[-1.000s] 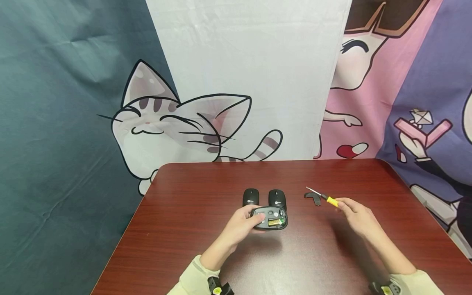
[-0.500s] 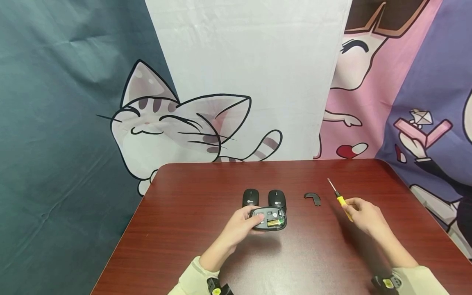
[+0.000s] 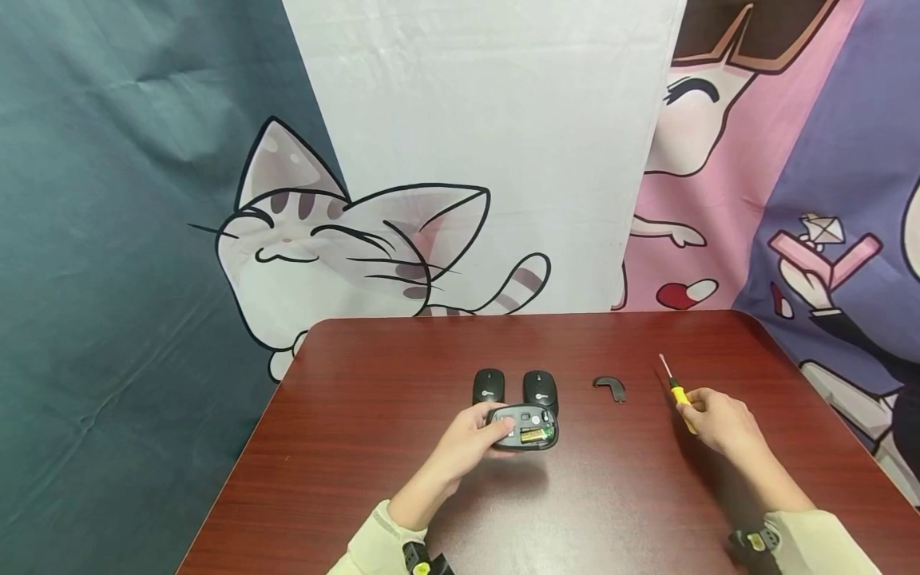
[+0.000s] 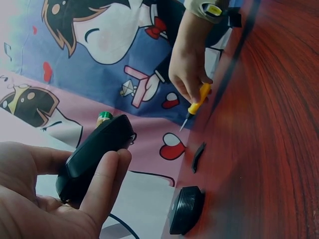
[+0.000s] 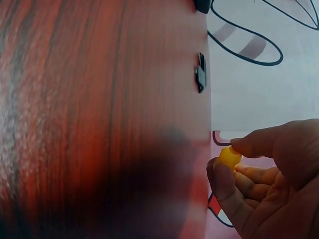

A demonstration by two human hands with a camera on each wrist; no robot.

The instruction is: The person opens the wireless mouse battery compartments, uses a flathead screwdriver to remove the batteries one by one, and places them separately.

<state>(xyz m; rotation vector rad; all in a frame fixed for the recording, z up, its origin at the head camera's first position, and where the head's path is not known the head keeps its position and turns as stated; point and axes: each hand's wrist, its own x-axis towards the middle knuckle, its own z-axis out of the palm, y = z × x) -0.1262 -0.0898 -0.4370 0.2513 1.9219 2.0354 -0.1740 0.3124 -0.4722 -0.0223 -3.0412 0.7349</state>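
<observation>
My left hand (image 3: 467, 438) grips a black computer mouse (image 3: 519, 417), underside up, thumb across its base. Its compartment is uncovered and shows a green and gold battery (image 3: 536, 434); in the left wrist view the battery's green end (image 4: 104, 115) sticks up past the mouse's edge. Off to the right, my right hand (image 3: 722, 422) pinches a screwdriver (image 3: 679, 393) by its yellow handle, the metal tip pointing away from me. The handle's end (image 5: 230, 157) shows between thumb and fingers in the right wrist view. Between the hands, a curved black cover piece (image 3: 611, 386) lies on the table.
Two more black mice, a left one (image 3: 489, 384) and a right one (image 3: 541, 388), stand upright just beyond the held mouse. The reddish-brown table (image 3: 359, 447) ends at a cartoon-printed cloth backdrop (image 3: 489, 120).
My right hand has moved right with the screwdriver, away from the cover piece, and the tip has swung from pointing left to pointing away. My left hand and its mouse stay nearly still.
</observation>
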